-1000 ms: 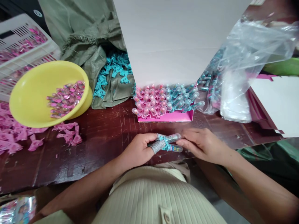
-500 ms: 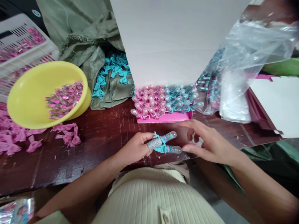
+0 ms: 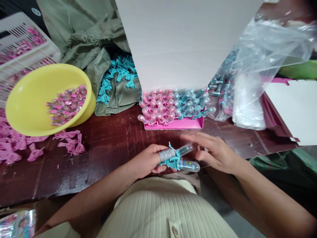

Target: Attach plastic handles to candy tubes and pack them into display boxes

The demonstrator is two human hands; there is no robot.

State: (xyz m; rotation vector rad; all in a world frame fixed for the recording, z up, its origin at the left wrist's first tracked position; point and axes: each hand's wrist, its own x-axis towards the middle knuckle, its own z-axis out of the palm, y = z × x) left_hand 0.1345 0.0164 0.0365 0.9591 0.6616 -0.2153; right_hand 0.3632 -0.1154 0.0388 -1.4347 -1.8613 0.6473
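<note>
Teal plastic clip with two clear capsule tubes [image 3: 172,162]: lower centre, pinched in your left hand [image 3: 145,161] under a grey finger wrap [image 3: 167,154]; your right hand [image 3: 215,152] spread open just beside. Risk: a loose pinch drops a tube onto the dark wooden table [image 3: 99,158].

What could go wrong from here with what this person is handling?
The left hand alone grips the teal holder with its two clear capsules, and the right hand appears clear of them, so they might slip. The tilted yellow bowl could spill its pink-trimmed capsules. The tall white card rises right behind the packed pink tray; if it tipped, it could disturb the rows.
</note>
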